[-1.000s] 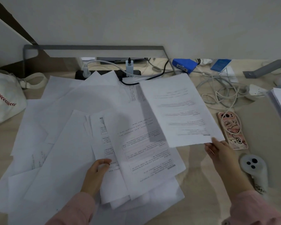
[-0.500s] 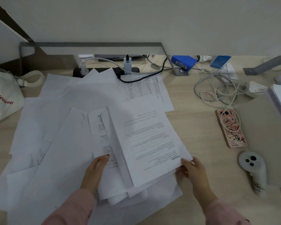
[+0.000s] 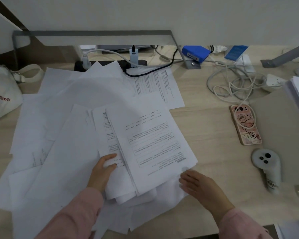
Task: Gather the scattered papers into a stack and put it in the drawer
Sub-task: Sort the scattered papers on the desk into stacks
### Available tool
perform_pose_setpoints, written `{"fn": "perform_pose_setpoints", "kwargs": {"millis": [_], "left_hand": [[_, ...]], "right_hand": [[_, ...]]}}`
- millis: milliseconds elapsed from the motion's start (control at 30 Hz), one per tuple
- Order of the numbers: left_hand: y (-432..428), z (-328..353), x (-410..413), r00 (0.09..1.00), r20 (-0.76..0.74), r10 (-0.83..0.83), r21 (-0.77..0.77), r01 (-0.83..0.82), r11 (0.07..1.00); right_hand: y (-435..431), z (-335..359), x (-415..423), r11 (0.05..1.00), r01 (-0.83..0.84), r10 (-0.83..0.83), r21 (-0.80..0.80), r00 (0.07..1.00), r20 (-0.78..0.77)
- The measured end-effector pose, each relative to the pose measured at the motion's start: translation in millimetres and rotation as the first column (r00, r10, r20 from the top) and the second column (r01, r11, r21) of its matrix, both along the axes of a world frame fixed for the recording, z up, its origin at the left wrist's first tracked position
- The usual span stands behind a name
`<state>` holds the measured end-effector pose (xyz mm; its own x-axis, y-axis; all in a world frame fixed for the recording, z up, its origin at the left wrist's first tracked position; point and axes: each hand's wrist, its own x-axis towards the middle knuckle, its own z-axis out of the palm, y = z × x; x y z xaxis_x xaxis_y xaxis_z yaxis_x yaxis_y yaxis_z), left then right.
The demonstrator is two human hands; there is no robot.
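A loose stack of white papers (image 3: 150, 144) lies in the middle of the desk, with a printed sheet on top. My left hand (image 3: 102, 171) grips the stack's left lower edge, thumb on top of the sheets. My right hand (image 3: 200, 187) rests flat beside the stack's lower right corner, fingers apart and touching the edges of the lower sheets, holding nothing. More scattered papers (image 3: 59, 135) spread across the left half of the desk. Another printed sheet (image 3: 159, 83) lies behind the stack, under a black cable. No drawer is in view.
A phone in a pink case (image 3: 245, 125) and a white controller (image 3: 266, 166) lie right of the stack. Tangled white cables (image 3: 231, 83), a power strip (image 3: 110, 63) and a blue box (image 3: 195, 53) sit at the back. A white bag (image 3: 0, 94) stands at left.
My right hand brought the printed sheet from the right onto the stack, let it go and slid down to the stack's lower right corner. My left hand kept its grip.
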<state>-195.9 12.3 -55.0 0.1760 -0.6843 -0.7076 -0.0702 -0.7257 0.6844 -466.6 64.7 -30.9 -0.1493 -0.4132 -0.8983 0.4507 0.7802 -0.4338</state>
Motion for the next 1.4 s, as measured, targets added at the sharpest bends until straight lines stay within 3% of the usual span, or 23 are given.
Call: {"fn": "perform_pose_setpoints", "kwargs": {"millis": [167,367,500,567,667,767,833,933,1033,1100,1233,1400], "left_hand": [[1,1,0,1.000,-0.006,0.000,-0.007,0.000,1.000],[1,3,-1,0.999,0.037,-0.006,-0.021,0.007,1.000],[1,4,6,0.994,0.103,-0.028,-0.041,0.033,0.999],[2,6,12,0.995,0.104,-0.012,-0.049,0.017,0.999],[2,14,20,0.994,0.101,-0.029,-0.062,0.035,0.997],[-1,18,35,0.990,0.100,-0.102,-0.025,0.105,0.994],[-3,18,47,0.989,0.092,-0.115,0.008,0.115,0.993],[-5,19,59,0.991,0.070,-0.117,0.043,0.115,0.992],[-8,19,60,0.988,0.072,-0.137,0.038,0.135,0.990],[-11,21,56,0.986,0.079,-0.144,0.035,0.142,0.989],[-14,25,48,0.987,0.071,-0.141,0.023,0.140,0.990],[-13,22,43,0.984,0.022,-0.179,0.017,0.179,0.984]], "right_hand": [[-7,-7,18,0.973,0.228,-0.229,0.045,0.973,0.028],[-20,-4,26,0.976,0.059,-0.103,-0.208,0.972,-0.210],[-33,7,11,0.944,0.033,-0.138,-0.328,0.943,-0.303],[-40,10,-6,0.953,0.044,-0.140,-0.301,0.942,-0.306],[-48,14,-29,0.979,0.057,-0.091,-0.194,0.981,-0.172],[-56,14,-42,0.988,-0.145,0.132,-0.050,0.972,-0.195],[-64,9,-47,0.934,-0.352,0.350,0.057,0.875,-0.335],[-87,8,-42,0.782,-0.603,0.568,0.155,0.589,-0.575],[-115,14,-23,0.613,-0.767,0.613,0.191,0.310,-0.727],[-132,18,-1,0.514,-0.837,0.578,0.188,0.176,-0.797],[-161,18,51,0.355,-0.932,0.357,0.072,0.065,-0.932],[-183,12,112,0.222,-0.974,0.174,-0.043,0.083,-0.981]]}}
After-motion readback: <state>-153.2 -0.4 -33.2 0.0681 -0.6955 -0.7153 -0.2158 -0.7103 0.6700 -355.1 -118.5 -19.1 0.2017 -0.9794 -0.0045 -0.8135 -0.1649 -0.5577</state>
